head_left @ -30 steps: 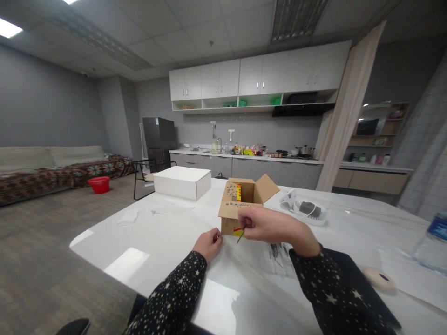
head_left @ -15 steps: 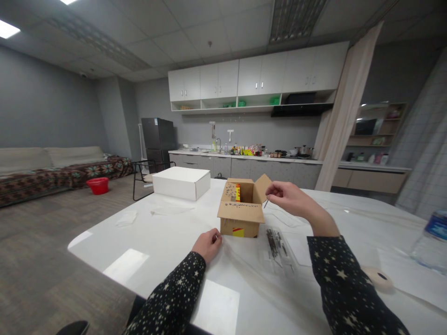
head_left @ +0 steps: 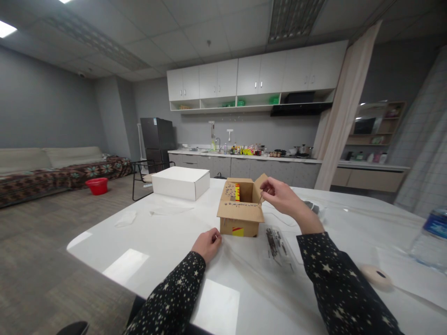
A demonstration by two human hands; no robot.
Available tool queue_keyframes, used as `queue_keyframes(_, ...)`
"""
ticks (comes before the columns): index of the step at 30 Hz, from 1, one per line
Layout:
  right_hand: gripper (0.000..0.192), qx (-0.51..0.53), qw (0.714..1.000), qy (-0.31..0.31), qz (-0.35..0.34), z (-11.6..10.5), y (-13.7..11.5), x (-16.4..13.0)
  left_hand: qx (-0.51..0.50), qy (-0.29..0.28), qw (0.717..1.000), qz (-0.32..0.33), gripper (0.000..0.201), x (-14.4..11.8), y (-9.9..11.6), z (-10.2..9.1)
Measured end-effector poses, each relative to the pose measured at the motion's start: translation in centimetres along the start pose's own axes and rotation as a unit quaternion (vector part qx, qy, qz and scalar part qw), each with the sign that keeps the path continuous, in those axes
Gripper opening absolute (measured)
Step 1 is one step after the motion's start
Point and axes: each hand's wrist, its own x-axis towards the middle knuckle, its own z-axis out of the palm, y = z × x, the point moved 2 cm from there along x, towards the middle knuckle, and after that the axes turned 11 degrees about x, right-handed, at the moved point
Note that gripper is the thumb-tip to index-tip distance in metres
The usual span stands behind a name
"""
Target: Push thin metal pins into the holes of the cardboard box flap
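A small open cardboard box (head_left: 240,214) sits on the white table, its flaps folded out. Small grey round heads dot the left flap (head_left: 229,190) and form a row along the near flap. My right hand (head_left: 279,195) is at the box's right flap, fingertips pinched on a thin, dark, screw-like piece (head_left: 260,197). My left hand (head_left: 208,244) rests on the table by the box's near left corner, fingers curled with nothing visible in them. Right of the box lies a clear plastic case (head_left: 277,246) with several thin dark pieces in it.
A white box (head_left: 180,183) stands at the table's far left, with thin clear plastic (head_left: 171,211) in front of it. On the right are a beige oval object (head_left: 376,276), a water bottle (head_left: 433,239) and a grey item (head_left: 312,207) behind my right wrist.
My right hand has moved left and slightly up with the thin piece, closer over the box's right edge. A grey item has come into view behind that wrist. My left hand stays put.
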Motion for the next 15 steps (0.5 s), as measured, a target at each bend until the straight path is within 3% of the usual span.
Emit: queue_keyframes(15, 0.009, 0.001, 1.0, -0.011, 0.006, 0.47, 0.54, 0.24, -0.003, -0.003, 1.0, 0.001, 0.013, 0.05, 0.1, -0.11)
